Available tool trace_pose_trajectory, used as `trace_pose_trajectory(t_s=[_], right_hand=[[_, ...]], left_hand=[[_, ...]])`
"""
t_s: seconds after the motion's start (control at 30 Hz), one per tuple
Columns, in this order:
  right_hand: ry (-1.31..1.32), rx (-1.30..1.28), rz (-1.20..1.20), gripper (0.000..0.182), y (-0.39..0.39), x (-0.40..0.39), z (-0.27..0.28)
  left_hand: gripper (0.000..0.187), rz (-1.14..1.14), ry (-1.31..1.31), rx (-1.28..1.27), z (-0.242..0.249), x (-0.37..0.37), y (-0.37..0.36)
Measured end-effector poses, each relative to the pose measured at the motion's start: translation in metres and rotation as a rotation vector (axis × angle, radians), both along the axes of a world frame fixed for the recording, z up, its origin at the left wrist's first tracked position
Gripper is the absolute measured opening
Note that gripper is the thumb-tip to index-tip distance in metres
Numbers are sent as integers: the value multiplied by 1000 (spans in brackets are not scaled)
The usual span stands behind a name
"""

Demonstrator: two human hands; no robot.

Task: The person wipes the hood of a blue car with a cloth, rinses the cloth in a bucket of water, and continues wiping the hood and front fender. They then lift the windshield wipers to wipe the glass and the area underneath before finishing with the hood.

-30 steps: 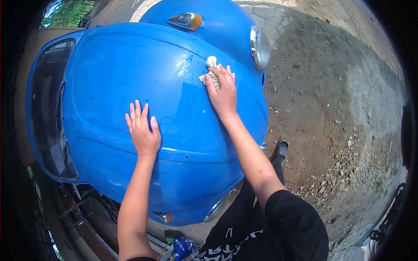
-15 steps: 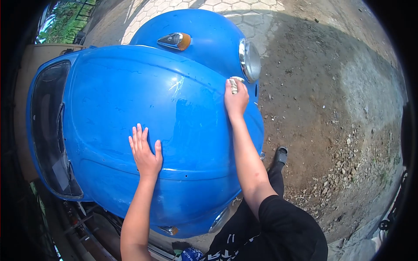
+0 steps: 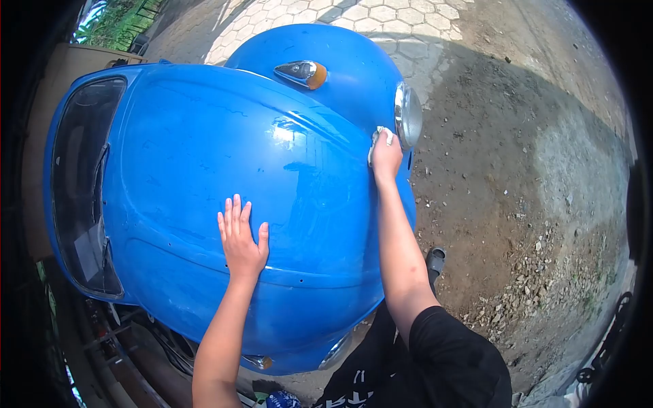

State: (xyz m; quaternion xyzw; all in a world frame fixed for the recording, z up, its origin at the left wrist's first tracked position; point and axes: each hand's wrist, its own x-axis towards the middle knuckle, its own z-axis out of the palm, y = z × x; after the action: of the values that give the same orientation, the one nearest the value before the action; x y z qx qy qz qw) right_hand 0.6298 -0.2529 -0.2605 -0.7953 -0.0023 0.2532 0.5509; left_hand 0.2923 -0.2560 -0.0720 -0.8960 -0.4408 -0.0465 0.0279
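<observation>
A blue car (image 3: 197, 156) with a rounded hood fills the middle of the head view. My left hand (image 3: 243, 238) lies flat on the hood with its fingers stretched out, holding nothing. Near the front edge of the hood, my right hand (image 3: 388, 156) is closed around a crumpled white cloth (image 3: 374, 146) against the blue paint. Just beyond that hand is a round chrome-rimmed headlight (image 3: 409, 117). An orange and chrome turn signal (image 3: 301, 73) sits on the far fender.
The windshield (image 3: 85, 183) with its wipers is at the left. Bare dirt ground (image 3: 476, 163) with loose stones (image 3: 527, 285) lies to the right. Hexagonal paving (image 3: 401, 24) shows at the top. A foot in a dark sandal (image 3: 436, 260) stands beside the car's front.
The view has shifted, so the car appears a little farther right. My right hand and the cloth have moved slightly down along the hood's front edge. My left hand stays flat.
</observation>
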Motion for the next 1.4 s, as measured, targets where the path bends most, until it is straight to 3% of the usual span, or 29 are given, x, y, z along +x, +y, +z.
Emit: trace_pose_trajectory(t_s=[0.1, 0.27, 0.37, 0.47, 0.57, 0.63, 0.7, 0.77, 0.8, 0.83, 0.9, 1.03, 1.07, 1.17, 1.27, 1.3, 1.37, 1.4], right_hand=[[-328, -16, 218, 35, 60, -18, 40], [-502, 345, 340, 28, 146, -51, 89], [-770, 576, 522, 20, 87, -92, 102], [-728, 761, 844, 25, -37, -170, 103], [-775, 685, 1040, 34, -135, -194, 90], [-912, 730, 1242, 39, -132, -171, 79], [-992, 451, 1014, 53, -92, -164, 98], [-895, 254, 714, 65, -13, -167, 116], [-712, 292, 619, 59, 31, -169, 122], [-753, 198, 670, 53, 60, -168, 131], [-792, 264, 706, 48, 76, -187, 142], [-875, 550, 1196, 45, -18, -216, 126], [-953, 519, 1290, 45, -44, -213, 127], [-1190, 405, 1487, 52, -110, -184, 112], [-1364, 329, 1697, 54, -115, -137, 119], [-1339, 333, 1657, 53, -105, -124, 114], [-1265, 342, 1599, 51, -86, -102, 99], [-1216, 493, 1635, 47, -72, -103, 99]], left_hand=[[52, 1, -19, -1, -2, -2, 1], [51, 10, -29, 17, -5, -5, 2], [49, 43, -72, -2, -7, -8, 3], [49, 72, -122, 25, -8, -10, 2], [50, 81, -116, 53, -14, -9, 0], [51, 103, -121, 88, -12, -15, 1], [51, 104, -154, 118, -11, -14, 0], [55, 113, -160, 82, -8, -14, -2], [55, 123, -169, 85, -9, -15, -1], [56, 130, -183, 92, -10, -15, -2], [59, 136, -224, 147, -9, -15, -3], [69, 97, -429, 215, -13, -20, -5], [77, 56, -475, 182, -9, -22, -8], [77, 21, -373, 163, -19, -21, -8], [76, 16, -436, 198, -27, -25, -22], [76, 28, -448, 215, -29, -26, -32], [68, 229, -516, 246, -34, -24, -65], [65, 368, -548, 274, -39, -18, -85]])
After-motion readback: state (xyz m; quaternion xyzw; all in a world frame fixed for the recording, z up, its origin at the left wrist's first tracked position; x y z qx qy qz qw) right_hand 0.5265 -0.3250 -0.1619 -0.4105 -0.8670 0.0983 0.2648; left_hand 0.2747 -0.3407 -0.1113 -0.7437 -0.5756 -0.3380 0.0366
